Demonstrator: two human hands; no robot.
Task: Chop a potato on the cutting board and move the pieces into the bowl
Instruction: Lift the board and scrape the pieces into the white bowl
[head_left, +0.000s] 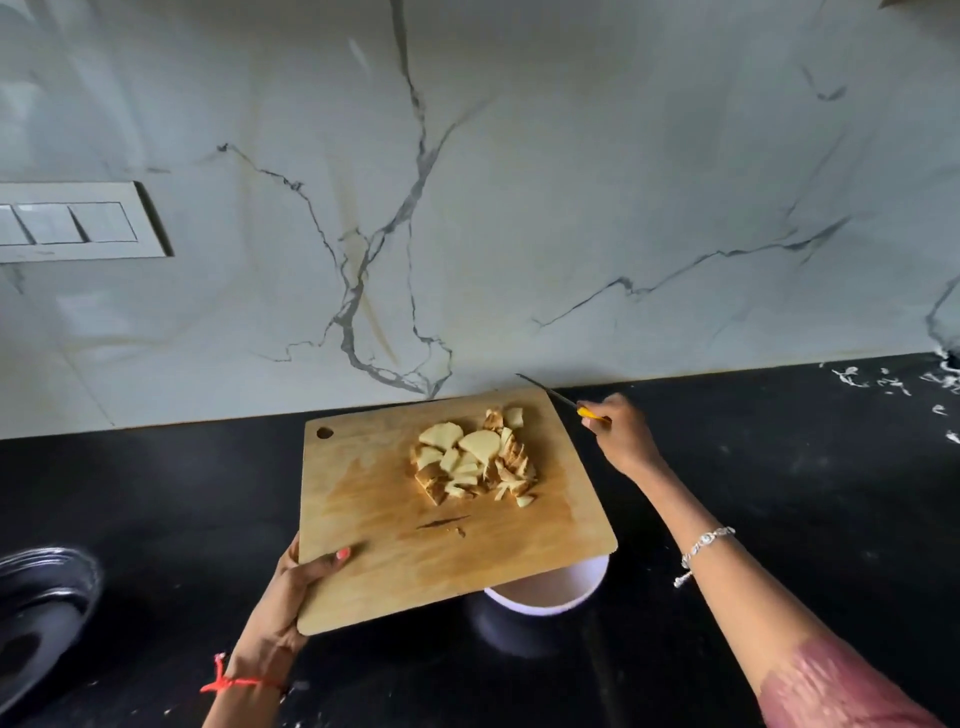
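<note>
A wooden cutting board (374, 519) is held up off the black counter, its near right corner over a white bowl (550, 592). My left hand (301, 587) grips the board's near left corner, thumb on top. A heap of chopped potato pieces (475, 462) lies on the board's far right part. My right hand (621, 434) is beside the board's far right corner and holds a yellow-handled knife (550, 393), blade pointing toward the wall. Most of the bowl's inside is hidden by the board.
The black counter (779, 467) meets a marble wall (467, 208) just behind the board. A dark round vessel (41, 613) sits at the left edge. White scraps (893, 384) lie at the far right. A switch plate (78, 223) is on the wall, left.
</note>
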